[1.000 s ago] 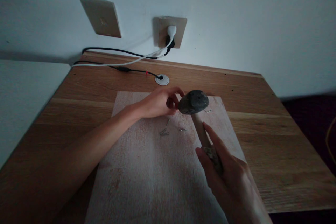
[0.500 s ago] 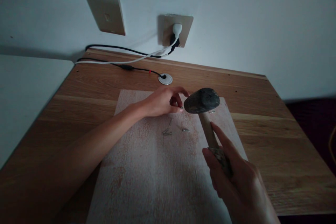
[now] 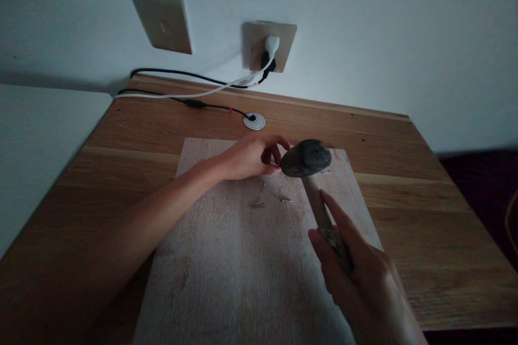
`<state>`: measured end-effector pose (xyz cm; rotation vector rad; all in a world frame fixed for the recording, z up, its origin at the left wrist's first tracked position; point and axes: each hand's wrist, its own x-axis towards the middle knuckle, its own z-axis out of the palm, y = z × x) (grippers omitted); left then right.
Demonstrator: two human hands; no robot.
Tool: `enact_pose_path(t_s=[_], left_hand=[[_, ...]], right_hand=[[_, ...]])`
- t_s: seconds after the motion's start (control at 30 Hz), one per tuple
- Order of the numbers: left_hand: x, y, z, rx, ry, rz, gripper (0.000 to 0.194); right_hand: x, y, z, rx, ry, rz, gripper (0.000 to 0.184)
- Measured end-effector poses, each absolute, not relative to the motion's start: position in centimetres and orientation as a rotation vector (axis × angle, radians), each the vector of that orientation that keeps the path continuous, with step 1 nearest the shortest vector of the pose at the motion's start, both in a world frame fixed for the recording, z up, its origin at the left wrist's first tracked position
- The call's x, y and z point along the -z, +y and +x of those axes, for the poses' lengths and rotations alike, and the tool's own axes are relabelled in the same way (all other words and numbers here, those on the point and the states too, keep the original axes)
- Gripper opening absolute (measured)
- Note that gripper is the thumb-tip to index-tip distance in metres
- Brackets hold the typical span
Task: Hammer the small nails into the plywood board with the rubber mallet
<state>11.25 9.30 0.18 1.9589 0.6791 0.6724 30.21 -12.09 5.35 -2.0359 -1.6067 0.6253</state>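
A wood counter (image 3: 404, 259) holds a pale board (image 3: 226, 269); the hammer (image 3: 314, 194) hangs over the board; the right hand (image 3: 358, 275) grips its handle with fingers (image 3: 335, 215) clenched, one pointing up; the left hand (image 3: 251, 157) sits just beside the dark hammer head (image 3: 306, 158), fingers curled, maybe pinching something, cannot tell; small nails (image 3: 256, 203) lie on the board.

Dim, cool light; soft shadows; wide-angle edges bowed.

Thin steel nails (image 3: 256, 202) too small to count; lower end of pale wooden hammer handle (image 3: 314, 206) hidden inside right hand (image 3: 366, 285).
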Motion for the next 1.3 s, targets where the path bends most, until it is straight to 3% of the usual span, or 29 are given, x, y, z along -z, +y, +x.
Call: enact_pose_path(t_s=[1.07,1.3], left_hand=[[0.3,9.6,11.2,-0.692,0.657,1.952,0.038],[-0.8,10.0,10.2,-0.619,0.674,2.046,0.058]], right_hand=[[-5.1,-12.1,30.3,-0.519,-1.704,-1.975,0.057],[-4.2,-15.4,31.8,-0.531,-1.59,-2.012,0.058]])
